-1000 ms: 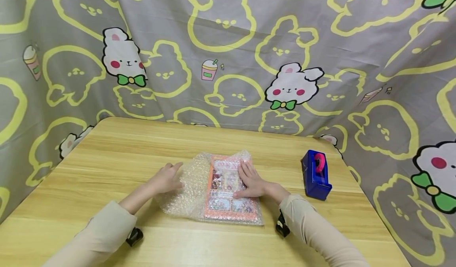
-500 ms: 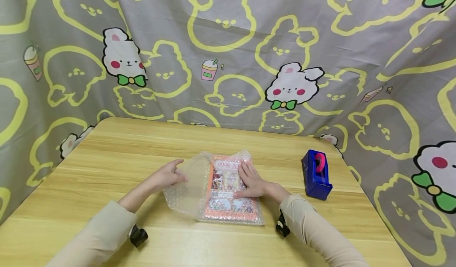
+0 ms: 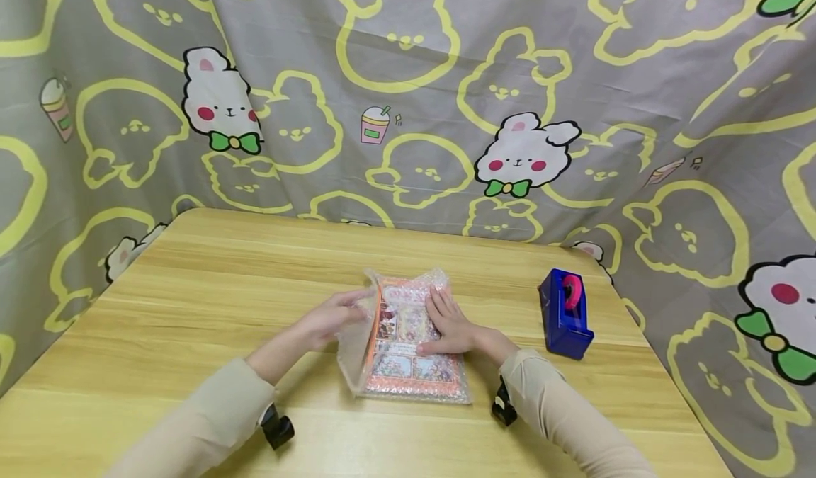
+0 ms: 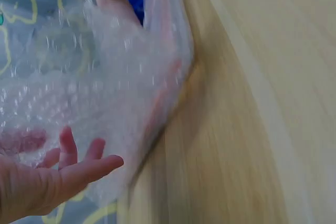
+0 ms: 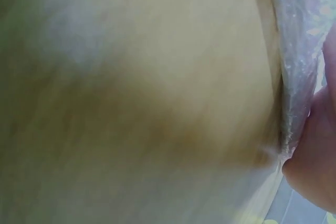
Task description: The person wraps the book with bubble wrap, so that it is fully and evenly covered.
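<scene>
A flat orange-bordered rectangle with printed pictures (image 3: pixel 392 367), perhaps a book, lies under clear bubble wrap (image 3: pixel 353 354) mid-table. My right hand (image 3: pixel 449 331) rests flat on its right side, fingers spread. On the left, a loose flap of the wrap stands raised, and my left hand (image 3: pixel 328 321) is at its outer side with fingers extended. In the left wrist view, the left hand (image 4: pixel 58 179) has loosely bent, separated fingers against the bubble wrap (image 4: pixel 105 87). Only part of the right hand (image 5: pixel 315 150) appears in the right wrist view, beside the wrapped edge.
To the right stands a blue tape dispenser (image 3: pixel 566 322) with a pink roll (image 3: pixel 573 291). The wooden table (image 3: pixel 191 287) meets a patterned grey curtain (image 3: pixel 408 60) at its back and sides.
My left hand has moved right, and the wrap's left flap has gone from lying spread on the table to standing folded up toward the orange rectangle. My right hand has stayed put.
</scene>
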A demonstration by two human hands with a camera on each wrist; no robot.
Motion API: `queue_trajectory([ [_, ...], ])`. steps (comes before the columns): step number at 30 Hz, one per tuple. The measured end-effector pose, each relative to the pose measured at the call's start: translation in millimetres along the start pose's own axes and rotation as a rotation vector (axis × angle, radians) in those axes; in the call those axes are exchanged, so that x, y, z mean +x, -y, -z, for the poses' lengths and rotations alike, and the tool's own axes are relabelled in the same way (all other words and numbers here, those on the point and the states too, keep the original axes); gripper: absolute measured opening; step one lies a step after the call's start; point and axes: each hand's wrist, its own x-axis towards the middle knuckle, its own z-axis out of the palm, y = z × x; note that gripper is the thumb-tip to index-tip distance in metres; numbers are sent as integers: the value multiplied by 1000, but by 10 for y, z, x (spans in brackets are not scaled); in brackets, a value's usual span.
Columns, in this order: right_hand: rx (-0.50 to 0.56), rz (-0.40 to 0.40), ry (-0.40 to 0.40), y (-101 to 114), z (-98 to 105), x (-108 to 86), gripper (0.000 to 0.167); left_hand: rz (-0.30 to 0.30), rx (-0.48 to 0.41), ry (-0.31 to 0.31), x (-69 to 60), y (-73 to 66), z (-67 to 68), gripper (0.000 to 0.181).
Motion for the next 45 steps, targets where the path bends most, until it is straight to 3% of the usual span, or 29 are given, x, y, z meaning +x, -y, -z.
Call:
queue_trajectory([
  [3,-2,1,-9,-4,-7,2,106,45,-62,-12,39,-1,-97,53],
  [8,-9,6,-2,-22,-29,14,108,38,-88,-23,73,45,-203,44],
  [13,-11,7,7,-47,-52,17,107,31,-56,-4,77,102,-259,69],
  [15,-16,7,5,-50,-56,13,104,26,-20,36,72,119,-266,76],
  [17,-15,-3,6,-45,-55,7,100,20,49,118,65,134,-269,73],
  [22,28,-40,-17,-22,-48,-13,88,15,349,365,43,137,-296,63],
  [24,42,-48,-27,-19,-47,-17,82,34,449,390,33,115,-332,65],
  [29,58,-51,-30,-24,-49,-8,69,66,559,339,16,47,-475,64],
  [32,64,-55,-29,-29,-45,2,63,51,641,301,7,23,-579,65],
  [37,101,-44,-29,-29,-17,16,61,26,884,231,6,-15,-723,65],
  [42,76,-26,19,-44,15,32,81,40,1044,195,44,-61,-765,65],
  [45,53,-15,44,-61,30,29,98,-39,1081,186,103,-53,-721,59],
])
